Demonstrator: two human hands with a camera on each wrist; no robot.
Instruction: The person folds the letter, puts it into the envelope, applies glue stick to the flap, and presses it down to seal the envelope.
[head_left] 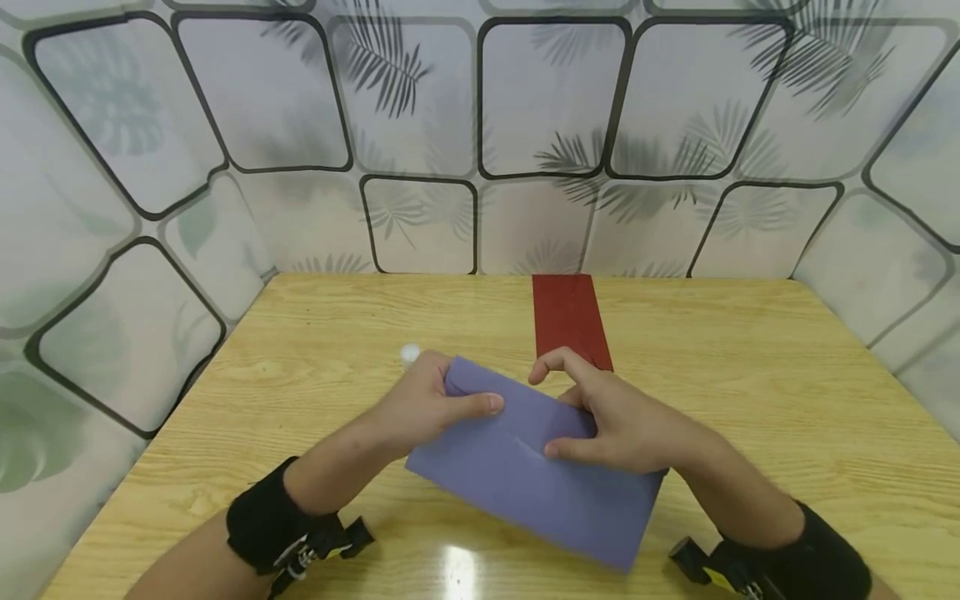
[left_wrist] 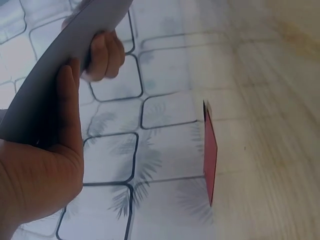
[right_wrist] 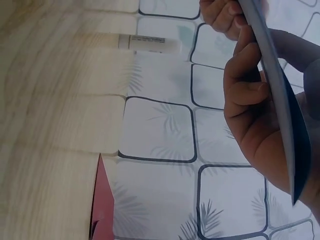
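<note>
A stiff purple paper (head_left: 525,492), seemingly folded in layers, is held tilted above the table between both hands. My left hand (head_left: 427,408) pinches its upper left corner, thumb flat on the near face and the other fingers behind. At the upper right edge, my right hand (head_left: 630,421) grips the paper with its thumb on the near face. The right index finger arches over the top edge, while other fingers curl behind the sheet, as the right wrist view shows. From the side, the paper (right_wrist: 272,75) looks thin and slightly bowed.
Beyond the right hand lies a red paper piece (head_left: 570,312), reaching the table's back edge. A small white tube (right_wrist: 150,44) with a printed label stands behind the left hand. The wood-grain table (head_left: 750,358) is bordered by a leaf-patterned backdrop (head_left: 420,225).
</note>
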